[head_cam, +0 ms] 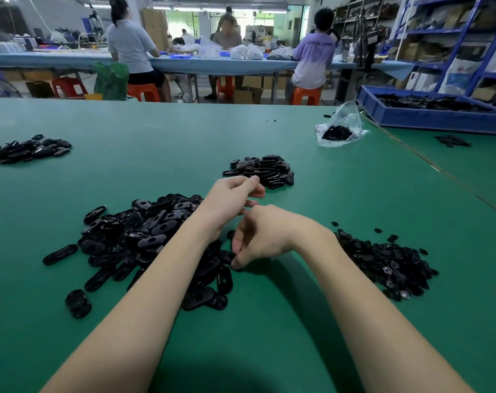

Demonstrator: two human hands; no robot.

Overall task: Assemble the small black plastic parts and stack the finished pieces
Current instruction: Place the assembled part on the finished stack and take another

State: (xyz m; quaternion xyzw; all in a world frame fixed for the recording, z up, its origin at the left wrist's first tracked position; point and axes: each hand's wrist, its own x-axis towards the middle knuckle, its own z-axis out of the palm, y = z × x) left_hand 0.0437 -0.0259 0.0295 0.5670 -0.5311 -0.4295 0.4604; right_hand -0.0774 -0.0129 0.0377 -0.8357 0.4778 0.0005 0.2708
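Black parts (144,236) hide beneath 2 curled hands (left (229,205), right (261,236)); grip unclear.

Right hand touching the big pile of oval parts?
Touching. The head view shows the right hand's fingertips down on a black piece at the near-right edge of the big oval-part pile.

Green table (269,137), glossy black oval parts (144,236), blue bin (428,117), clear bag (346,117), orange stools (306,95)
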